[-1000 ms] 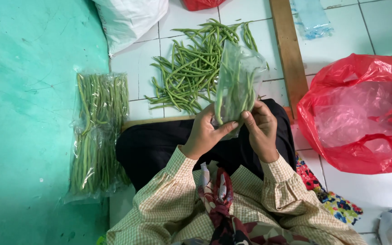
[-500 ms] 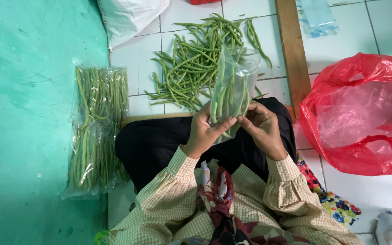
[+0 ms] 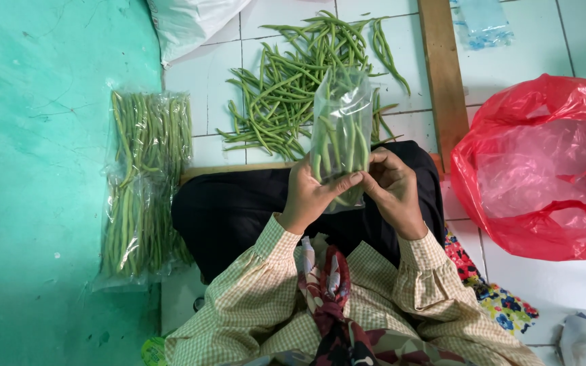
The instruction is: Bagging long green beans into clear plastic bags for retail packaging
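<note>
A clear plastic bag of green beans (image 3: 340, 132) stands upright above my lap. My left hand (image 3: 311, 195) grips its lower end, thumb across the plastic. My right hand (image 3: 391, 190) holds the same lower end from the other side, fingers curled against the bag. Behind the bag a loose pile of green beans (image 3: 286, 85) lies spread on the white tiled floor. Filled bags of beans (image 3: 145, 179) lie flat at my left, along the edge of the teal floor.
A big red plastic bag (image 3: 544, 166) sits open at the right. A wooden strip (image 3: 442, 74) runs across the tiles beside the pile. A white sack (image 3: 188, 24) lies at the top, a small clear bag (image 3: 481, 22) at top right.
Both hands keep hold of the bag's lower end and have shifted their grip on it slightly; the bag now stands straighter and a little further left.
</note>
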